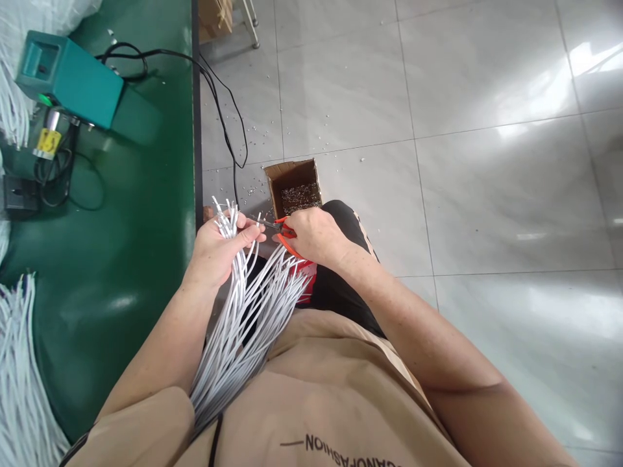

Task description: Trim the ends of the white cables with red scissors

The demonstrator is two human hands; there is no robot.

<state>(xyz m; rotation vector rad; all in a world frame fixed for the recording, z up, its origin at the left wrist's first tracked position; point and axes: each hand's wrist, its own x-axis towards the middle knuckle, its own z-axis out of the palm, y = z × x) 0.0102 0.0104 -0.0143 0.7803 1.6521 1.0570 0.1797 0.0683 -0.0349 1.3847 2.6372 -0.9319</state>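
My left hand [217, 250] is closed around part of a bundle of thin white cables [228, 344], with several cable ends sticking up past the fingers. Between its thumb and fingertips one cable end stands apart from the others. My right hand [316, 235] grips wire cutters [288, 241] with orange-red handles. Their dark jaws point left and reach the single cable end at my left fingertips; whether they touch it I cannot tell. The rest of the bundle lies across my lap, its loose ends fanned out below the cutters.
An open cardboard box [294, 178] with small clippings inside stands on the tiled floor [350, 84], where more bits are scattered. On the green table [136, 259] at left are a teal device [73, 81], a black adapter [20, 196] and more white cables [22, 370]. Black cords [219, 97] hang over the edge.
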